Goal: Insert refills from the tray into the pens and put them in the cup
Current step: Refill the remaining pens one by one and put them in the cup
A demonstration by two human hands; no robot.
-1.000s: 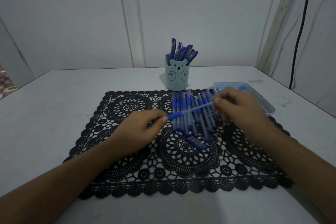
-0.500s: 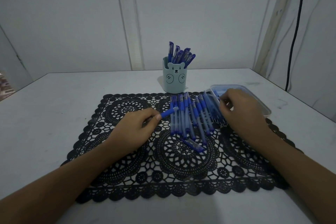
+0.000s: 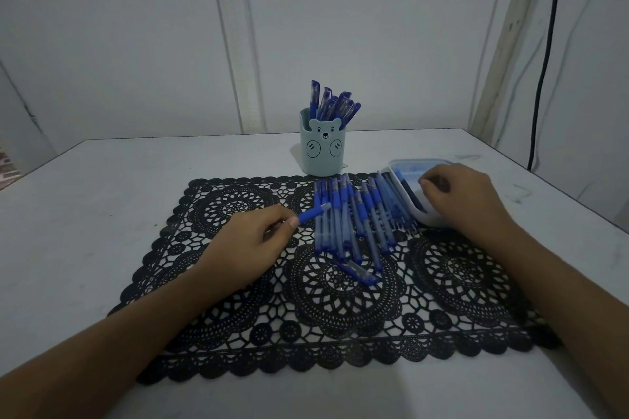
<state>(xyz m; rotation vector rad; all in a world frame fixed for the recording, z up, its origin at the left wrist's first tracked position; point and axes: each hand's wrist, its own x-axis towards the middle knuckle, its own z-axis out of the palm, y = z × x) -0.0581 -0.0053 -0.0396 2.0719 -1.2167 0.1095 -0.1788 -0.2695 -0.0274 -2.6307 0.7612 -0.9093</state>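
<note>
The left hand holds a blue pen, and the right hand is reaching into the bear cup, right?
No: the head view shows the right hand at the plastic tray, not the bear cup. The left hand does hold a blue pen.

Dim white panelled walls [image 3: 136, 44], black cable [image 3: 541, 78], white table [image 3: 85, 214].
</note>
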